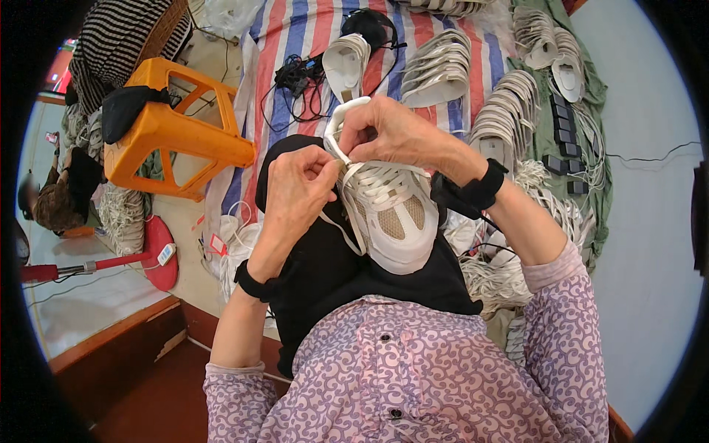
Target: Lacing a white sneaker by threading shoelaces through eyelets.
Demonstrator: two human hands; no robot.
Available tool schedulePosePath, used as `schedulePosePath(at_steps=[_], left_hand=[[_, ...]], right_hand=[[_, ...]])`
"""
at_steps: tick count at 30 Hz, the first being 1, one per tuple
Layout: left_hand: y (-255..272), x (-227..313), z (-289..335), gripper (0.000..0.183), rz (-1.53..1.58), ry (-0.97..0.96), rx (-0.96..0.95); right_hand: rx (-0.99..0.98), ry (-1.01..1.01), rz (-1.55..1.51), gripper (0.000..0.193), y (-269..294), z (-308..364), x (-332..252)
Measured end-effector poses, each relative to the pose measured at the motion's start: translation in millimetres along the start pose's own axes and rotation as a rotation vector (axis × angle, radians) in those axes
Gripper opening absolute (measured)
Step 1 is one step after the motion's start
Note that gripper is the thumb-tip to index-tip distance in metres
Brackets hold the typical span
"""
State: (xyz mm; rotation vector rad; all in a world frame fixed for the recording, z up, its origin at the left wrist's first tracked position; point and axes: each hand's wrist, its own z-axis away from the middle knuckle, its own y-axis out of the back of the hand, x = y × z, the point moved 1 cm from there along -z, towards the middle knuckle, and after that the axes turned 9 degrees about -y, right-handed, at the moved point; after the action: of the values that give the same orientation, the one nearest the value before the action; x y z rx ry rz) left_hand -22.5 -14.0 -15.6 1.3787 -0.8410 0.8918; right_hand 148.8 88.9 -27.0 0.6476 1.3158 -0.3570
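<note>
A white sneaker (402, 240) with beige mesh panels rests on my black-clad lap, toe toward me. White shoelace (380, 184) crosses its tongue in several rows, and a loose length hangs along the shoe's left side. My left hand (297, 188) is closed in a pinch at the left eyelet edge, with the lace at its fingertips. Right beside it, my right hand (395, 133) reaches over the collar, thumb and forefinger pinched on the lace at the top eyelets. The fingers partly cover the lace end and the eyelets there.
Ahead, a striped sheet (295, 33) bears stacked shoe uppers (439, 70), a single upper (346, 63) and black cables (299, 77). An orange stool (177, 133) stands at left. Bundled white laces (495, 277) lie at right. Another person (63, 192) sits far left.
</note>
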Motion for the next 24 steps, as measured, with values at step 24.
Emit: schedulePosePath(at_steps=[24], left_hand=[[-23,27,-8,0.011,-0.369,-0.469,0.060]], right_hand=[[0.106,-0.096,-1.209,0.015,59,52,30]])
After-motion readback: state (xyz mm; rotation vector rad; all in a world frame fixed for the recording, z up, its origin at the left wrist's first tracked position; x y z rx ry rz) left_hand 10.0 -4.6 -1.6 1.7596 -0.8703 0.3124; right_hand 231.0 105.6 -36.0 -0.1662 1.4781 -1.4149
